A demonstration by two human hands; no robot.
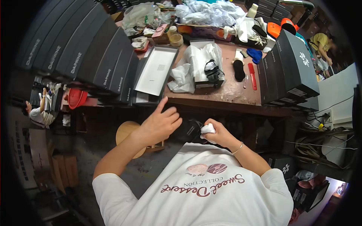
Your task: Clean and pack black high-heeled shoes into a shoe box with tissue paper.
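Brownish worktop (233, 95) running across the scene, its surface looking scuffed and its front edge curving in the wide view. Right hand (222, 134) gripping a crumpled white wad (208, 129) in front of the worktop, just above the white shirt (226, 180); material unclear. Left hand (162, 122) hanging loosely unfurled, index finger pointing at the worktop's edge, other fingers half curling; whether the fingertip is touching, cannot tell. Beyond it, a white-lined box half (155, 73) is lying tilted beside a tall stack of dark boxes (88, 56). At centre, an open shoebox (196, 75) is holding white paper and a black strappy shoe (213, 72), with loose tissue paper (181, 78) spilling at its left. To the right, a red brush (252, 77), a black oval pad (238, 70) and a blue cloth (255, 55) are lying near a second box stack (288, 69). Crumpled plastic (211, 13) is heaping up along the back. Below, a round wooden stool (126, 132) is standing on the dim floor (113, 179). Farther off, one person in white (41, 116) is occupying the left side, another in yellow (320, 41) leaning at upper right.
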